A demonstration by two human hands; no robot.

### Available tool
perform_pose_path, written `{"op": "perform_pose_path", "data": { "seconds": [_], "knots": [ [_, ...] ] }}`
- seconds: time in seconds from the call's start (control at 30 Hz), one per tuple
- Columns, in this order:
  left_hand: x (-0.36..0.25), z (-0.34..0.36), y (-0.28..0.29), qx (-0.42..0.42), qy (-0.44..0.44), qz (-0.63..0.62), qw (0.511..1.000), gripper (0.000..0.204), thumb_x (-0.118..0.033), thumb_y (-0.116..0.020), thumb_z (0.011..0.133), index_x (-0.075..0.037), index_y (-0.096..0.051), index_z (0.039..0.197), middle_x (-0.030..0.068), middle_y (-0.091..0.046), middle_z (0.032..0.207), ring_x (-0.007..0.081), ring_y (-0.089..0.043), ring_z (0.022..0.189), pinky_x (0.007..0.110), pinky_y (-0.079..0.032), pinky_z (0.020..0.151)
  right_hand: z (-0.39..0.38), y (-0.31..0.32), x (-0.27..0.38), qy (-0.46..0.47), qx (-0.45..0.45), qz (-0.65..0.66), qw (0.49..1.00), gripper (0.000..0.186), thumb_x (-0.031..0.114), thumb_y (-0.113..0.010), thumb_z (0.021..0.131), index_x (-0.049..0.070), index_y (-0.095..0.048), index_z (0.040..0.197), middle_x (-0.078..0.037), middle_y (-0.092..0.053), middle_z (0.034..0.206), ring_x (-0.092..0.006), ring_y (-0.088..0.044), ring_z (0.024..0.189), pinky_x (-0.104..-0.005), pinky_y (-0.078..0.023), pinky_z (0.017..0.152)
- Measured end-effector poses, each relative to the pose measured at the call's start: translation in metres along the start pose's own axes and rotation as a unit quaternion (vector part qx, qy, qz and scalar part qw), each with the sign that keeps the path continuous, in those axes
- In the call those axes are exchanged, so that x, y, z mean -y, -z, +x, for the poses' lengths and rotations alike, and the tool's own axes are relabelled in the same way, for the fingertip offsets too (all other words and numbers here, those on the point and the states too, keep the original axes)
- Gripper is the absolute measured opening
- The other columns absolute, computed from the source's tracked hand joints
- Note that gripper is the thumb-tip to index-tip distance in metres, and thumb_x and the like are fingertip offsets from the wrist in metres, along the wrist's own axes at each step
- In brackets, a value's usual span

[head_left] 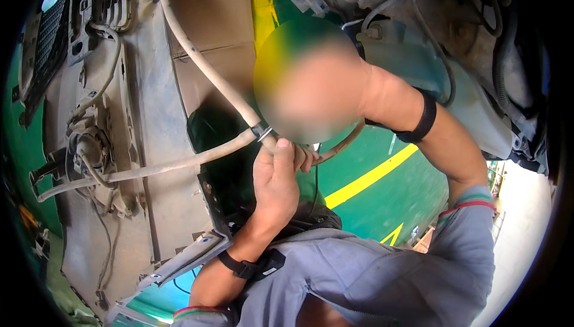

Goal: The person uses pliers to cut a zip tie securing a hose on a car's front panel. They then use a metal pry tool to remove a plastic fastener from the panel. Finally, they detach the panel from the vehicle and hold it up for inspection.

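Beige cable [222,85]: runs from the upper edge, left of centre, down to a junction at the middle of the frame. A side branch [179,164] extends from that junction toward the left edge, crossing in front of a round fitting [88,147]. A dark band with a pale metallic piece [263,133] sits at the junction.

Left hand [278,177]: centre of the frame, closed on the cable just below the junction — thumb uppermost, fingers curled around it. A black wristband [238,265] is worn on this arm, which rises from the lower edge.

Right hand [323,88]: upper centre, just above the junction. It is covered by a blurred patch; whether it grips anything cannot be told. The forearm enters from the right and carries a black band [421,118].

Surroundings: a dusty grey panel [156,88] fills much of the left side. Brown cardboard [215,22] lies at upper centre, behind the cable. A green floor [406,189] with a yellow stripe [371,177] shows right of centre. The grey sleeve [469,225] at lower right has red and green trim.
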State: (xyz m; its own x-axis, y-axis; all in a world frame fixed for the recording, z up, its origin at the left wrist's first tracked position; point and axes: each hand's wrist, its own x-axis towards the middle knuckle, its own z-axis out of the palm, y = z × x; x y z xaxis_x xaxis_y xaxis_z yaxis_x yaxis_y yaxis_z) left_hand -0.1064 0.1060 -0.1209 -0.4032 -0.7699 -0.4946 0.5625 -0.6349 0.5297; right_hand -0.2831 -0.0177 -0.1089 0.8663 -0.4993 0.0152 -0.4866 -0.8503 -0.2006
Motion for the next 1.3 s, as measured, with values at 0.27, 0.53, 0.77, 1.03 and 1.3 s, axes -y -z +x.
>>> {"op": "perform_pose_path", "data": {
  "seconds": [0.27, 0.53, 0.77, 1.03, 1.3],
  "knots": [
    [0.003, 0.010, -0.003, -0.027, -0.014, 0.076, 0.997, 0.037, -0.020, -0.039, 0.112, -0.009, -0.039, 0.077, -0.0008, -0.036, 0.061, 0.0132, -0.037, 0.051, 0.037, -0.045, 0.060, 0.019, 0.006, -0.030, 0.078, 0.008, 0.047, 0.996, 0.014, 0.025, -0.073, 0.075, 0.014, -0.067, 0.070, -0.007, -0.066, 0.063, -0.0310, -0.070, 0.063, -0.0407, -0.054, 0.054],
    [0.009, 0.016, 0.014, -0.020, -0.005, 0.124, 0.992, 0.031, -0.009, -0.048, 0.106, -0.001, -0.052, 0.076, 0.0066, -0.061, 0.066, 0.0127, -0.059, 0.060, 0.031, -0.051, 0.057, 0.038, 0.006, -0.046, 0.129, 0.085, 0.087, 0.984, 0.015, 0.026, -0.073, 0.080, 0.014, -0.073, 0.070, -0.007, -0.071, 0.067, -0.0310, -0.071, 0.070, -0.0415, -0.054, 0.061],
    [0.002, 0.013, 0.014, -0.008, -0.001, 0.157, 0.988, 0.030, -0.009, -0.049, 0.106, -0.002, -0.050, 0.076, 0.0073, -0.061, 0.066, 0.0141, -0.059, 0.060, 0.030, -0.048, 0.057, 0.068, 0.021, -0.055, 0.215, 0.184, 0.084, 0.955, 0.019, 0.026, -0.071, 0.084, 0.015, -0.076, 0.070, -0.008, -0.073, 0.071, -0.0298, -0.072, 0.072, -0.0413, -0.056, 0.064],
    [0.004, 0.010, 0.018, 0.008, 0.001, 0.187, 0.982, 0.029, -0.010, -0.048, 0.106, -0.001, -0.053, 0.080, 0.0075, -0.061, 0.067, 0.0139, -0.059, 0.062, 0.031, -0.048, 0.059, 0.062, 0.017, -0.052, 0.167, 0.197, 0.103, 0.961, 0.018, 0.029, -0.072, 0.082, 0.015, -0.076, 0.071, -0.009, -0.074, 0.073, -0.0312, -0.073, 0.073, -0.0430, -0.057, 0.065],
    [0.013, 0.004, 0.011, -0.037, -0.020, 0.074, 0.996, 0.024, -0.015, -0.046, 0.109, 0.002, -0.059, 0.100, 0.0020, -0.058, 0.074, 0.0096, -0.056, 0.067, 0.027, -0.048, 0.063, -0.001, 0.006, 0.017, -0.133, 0.042, 0.082, 0.987, 0.019, 0.026, -0.070, 0.074, 0.009, -0.064, 0.070, -0.013, -0.067, 0.065, -0.0343, -0.069, 0.060, -0.0441, -0.054, 0.054]
  ]
}}
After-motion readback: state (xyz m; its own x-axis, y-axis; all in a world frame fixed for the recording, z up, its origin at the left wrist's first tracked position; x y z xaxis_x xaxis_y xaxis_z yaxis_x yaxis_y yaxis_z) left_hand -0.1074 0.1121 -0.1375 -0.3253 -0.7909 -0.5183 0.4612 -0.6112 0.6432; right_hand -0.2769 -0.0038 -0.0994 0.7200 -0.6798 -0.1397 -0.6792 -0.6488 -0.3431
